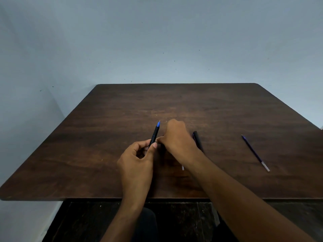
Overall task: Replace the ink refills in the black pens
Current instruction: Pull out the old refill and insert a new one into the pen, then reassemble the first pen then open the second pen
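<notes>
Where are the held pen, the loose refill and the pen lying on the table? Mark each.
held pen point(155, 135), head view, mid black barrel
loose refill point(253, 151), head view, mid dark tube
lying pen point(197, 139), head view, upper black body

Both forearms are bare right up to where they leave view, with no sleeve, watch, ring or band on either, the left hand point(138, 159) and right hand point(176, 135) ungloved, and dark clothing showing at the lap below.
</notes>
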`<action>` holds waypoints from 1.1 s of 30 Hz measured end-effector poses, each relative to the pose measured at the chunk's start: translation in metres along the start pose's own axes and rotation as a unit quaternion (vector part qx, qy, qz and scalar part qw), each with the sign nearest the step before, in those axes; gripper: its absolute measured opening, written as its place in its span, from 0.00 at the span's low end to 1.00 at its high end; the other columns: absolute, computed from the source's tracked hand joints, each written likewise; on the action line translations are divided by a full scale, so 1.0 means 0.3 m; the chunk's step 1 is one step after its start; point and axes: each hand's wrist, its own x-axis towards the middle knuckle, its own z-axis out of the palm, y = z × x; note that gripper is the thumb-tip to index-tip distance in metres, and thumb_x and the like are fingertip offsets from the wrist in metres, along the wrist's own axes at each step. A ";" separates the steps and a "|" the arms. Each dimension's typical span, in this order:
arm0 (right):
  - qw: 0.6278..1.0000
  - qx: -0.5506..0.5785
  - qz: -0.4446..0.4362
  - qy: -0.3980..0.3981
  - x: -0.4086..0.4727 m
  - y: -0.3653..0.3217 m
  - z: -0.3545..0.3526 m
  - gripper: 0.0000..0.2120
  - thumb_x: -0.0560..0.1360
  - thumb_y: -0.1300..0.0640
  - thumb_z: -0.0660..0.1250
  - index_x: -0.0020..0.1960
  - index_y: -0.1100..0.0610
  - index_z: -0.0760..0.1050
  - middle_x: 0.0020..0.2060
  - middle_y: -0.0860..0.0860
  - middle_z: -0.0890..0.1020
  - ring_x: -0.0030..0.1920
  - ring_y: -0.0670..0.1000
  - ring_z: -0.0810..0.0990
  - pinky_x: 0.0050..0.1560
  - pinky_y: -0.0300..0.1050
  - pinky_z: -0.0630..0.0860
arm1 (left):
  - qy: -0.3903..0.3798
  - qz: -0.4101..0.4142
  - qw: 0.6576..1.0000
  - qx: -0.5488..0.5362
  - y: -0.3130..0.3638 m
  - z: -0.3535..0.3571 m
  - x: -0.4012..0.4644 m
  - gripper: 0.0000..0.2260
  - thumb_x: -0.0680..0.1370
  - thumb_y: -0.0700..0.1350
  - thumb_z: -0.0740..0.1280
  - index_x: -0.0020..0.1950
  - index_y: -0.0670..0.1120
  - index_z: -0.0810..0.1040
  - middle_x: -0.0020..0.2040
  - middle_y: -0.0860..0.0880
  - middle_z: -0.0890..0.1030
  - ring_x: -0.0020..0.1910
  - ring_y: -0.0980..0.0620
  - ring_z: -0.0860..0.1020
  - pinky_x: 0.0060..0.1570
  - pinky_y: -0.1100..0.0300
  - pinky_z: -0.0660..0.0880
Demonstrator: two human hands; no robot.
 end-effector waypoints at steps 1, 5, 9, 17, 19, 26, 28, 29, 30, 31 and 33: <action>1.000 -0.004 0.003 0.003 0.003 -0.010 0.012 0.13 0.75 0.51 0.74 0.47 0.57 0.73 0.36 0.53 0.71 0.38 0.51 0.73 0.40 0.46 0.73 | -0.002 -0.001 1.000 -0.004 0.000 -0.001 0.001 0.07 0.74 0.46 0.75 0.51 0.50 0.85 0.43 0.55 0.86 0.44 0.62 0.83 0.45 0.65 0.80; 1.000 -0.008 0.007 0.020 0.000 -0.013 0.037 0.10 0.77 0.58 0.71 0.56 0.59 0.75 0.37 0.52 0.70 0.39 0.51 0.75 0.38 0.46 0.74 | -0.009 -0.003 1.000 -0.014 0.003 -0.001 0.000 0.06 0.75 0.46 0.75 0.52 0.50 0.85 0.43 0.55 0.86 0.44 0.62 0.83 0.45 0.65 0.79; 0.994 0.105 0.002 0.027 -0.038 0.026 0.000 0.07 0.76 0.58 0.72 0.50 0.58 0.76 0.38 0.52 0.76 0.38 0.48 0.77 0.35 0.41 0.74 | -0.008 -0.004 1.000 -0.018 -0.001 -0.002 0.002 0.06 0.75 0.46 0.75 0.51 0.50 0.85 0.43 0.54 0.85 0.44 0.61 0.83 0.46 0.63 0.80; 0.859 0.509 -0.038 0.046 -0.080 0.157 -0.052 0.12 0.76 0.67 0.70 0.58 0.62 0.75 0.41 0.62 0.86 0.33 0.53 0.82 0.34 0.46 0.80 | -0.034 -0.008 0.999 0.016 0.009 0.008 0.001 0.04 0.75 0.47 0.75 0.48 0.54 0.85 0.41 0.56 0.85 0.40 0.61 0.82 0.43 0.65 0.78; 0.817 0.571 -0.058 0.047 -0.082 0.176 -0.062 0.09 0.77 0.67 0.70 0.56 0.64 0.75 0.42 0.63 0.87 0.37 0.57 0.84 0.36 0.48 0.82 | -0.038 -0.004 0.999 0.020 0.011 0.007 -0.001 0.04 0.75 0.47 0.75 0.48 0.54 0.85 0.41 0.56 0.85 0.40 0.60 0.82 0.42 0.66 0.77; 0.768 0.630 -0.107 0.022 -0.094 0.192 -0.072 0.05 0.78 0.66 0.69 0.53 0.68 0.79 0.44 0.66 0.86 0.41 0.60 0.86 0.42 0.50 0.85 | -0.046 0.012 0.998 0.030 0.009 0.008 -0.003 0.05 0.73 0.45 0.76 0.48 0.54 0.85 0.42 0.56 0.85 0.43 0.61 0.82 0.43 0.69 0.75; 0.775 0.622 -0.112 0.012 -0.094 0.192 -0.073 0.05 0.78 0.66 0.69 0.52 0.68 0.79 0.44 0.66 0.86 0.40 0.58 0.86 0.43 0.50 0.85 | -0.047 0.012 0.998 0.028 0.013 0.009 -0.003 0.06 0.73 0.45 0.76 0.47 0.54 0.85 0.42 0.56 0.85 0.42 0.62 0.82 0.43 0.70 0.76; 0.779 0.617 -0.113 0.006 -0.094 0.192 -0.072 0.05 0.77 0.66 0.70 0.52 0.68 0.79 0.44 0.66 0.86 0.39 0.58 0.86 0.43 0.50 0.85 | -0.048 0.013 0.998 0.028 0.015 0.009 -0.004 0.06 0.73 0.44 0.76 0.47 0.54 0.85 0.42 0.56 0.85 0.42 0.63 0.82 0.43 0.70 0.76; 0.782 0.613 -0.114 0.001 -0.096 0.191 -0.073 0.06 0.77 0.67 0.70 0.53 0.68 0.79 0.44 0.66 0.86 0.39 0.58 0.86 0.42 0.50 0.85 | -0.050 0.014 0.998 0.030 0.015 0.009 -0.005 0.06 0.73 0.44 0.76 0.47 0.55 0.85 0.42 0.56 0.85 0.43 0.63 0.81 0.43 0.70 0.76; 0.784 0.611 -0.114 -0.003 -0.096 0.190 -0.073 0.06 0.77 0.67 0.70 0.53 0.68 0.79 0.43 0.65 0.86 0.38 0.58 0.86 0.42 0.50 0.85 | -0.051 0.015 0.998 0.031 0.015 0.008 -0.005 0.06 0.73 0.44 0.76 0.47 0.55 0.85 0.42 0.57 0.84 0.43 0.63 0.81 0.43 0.70 0.75; 0.786 0.607 -0.113 -0.006 -0.096 0.189 -0.074 0.06 0.76 0.67 0.70 0.53 0.69 0.79 0.42 0.65 0.86 0.36 0.58 0.85 0.41 0.50 0.85 | -0.054 0.018 0.998 0.032 0.012 0.006 -0.005 0.07 0.73 0.45 0.76 0.48 0.55 0.85 0.43 0.57 0.84 0.44 0.62 0.81 0.44 0.69 0.75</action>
